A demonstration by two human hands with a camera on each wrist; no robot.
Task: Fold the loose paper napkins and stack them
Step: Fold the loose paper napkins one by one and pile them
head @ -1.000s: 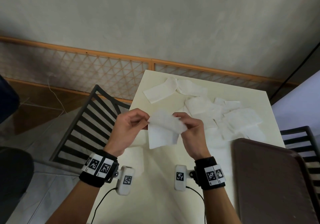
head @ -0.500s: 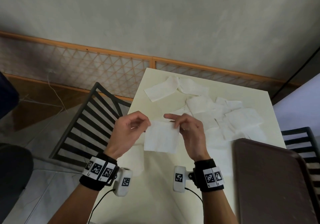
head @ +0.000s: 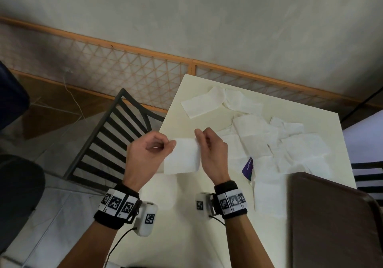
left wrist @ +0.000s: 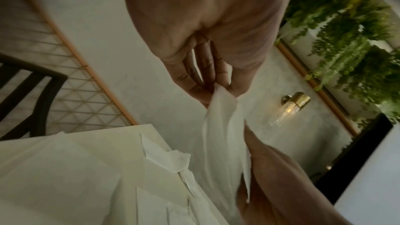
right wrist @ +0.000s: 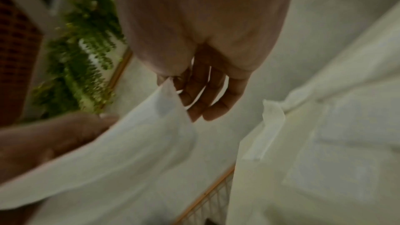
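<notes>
Head view: white napkin (head: 183,156) held above cream table (head: 186,236), top corners pinched by left hand (head: 146,156) and right hand (head: 211,154); loose napkins (head: 261,141) scattered beyond; brown tray (head: 333,224) at right. Left wrist view: fingers (left wrist: 194,81) and thumb pinching a gathered corner. Right wrist view: blurred; napkin corner nipped at thumb, remaining fingers (right wrist: 207,98) loosely extended.

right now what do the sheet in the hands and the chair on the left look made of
Sheet: thin white tissue paper, matte; it sags softly where the left hand and right hand pinch its top corners. Chair: looks like dark painted metal, judging by its thin slats, though painted wood is possible.
</notes>
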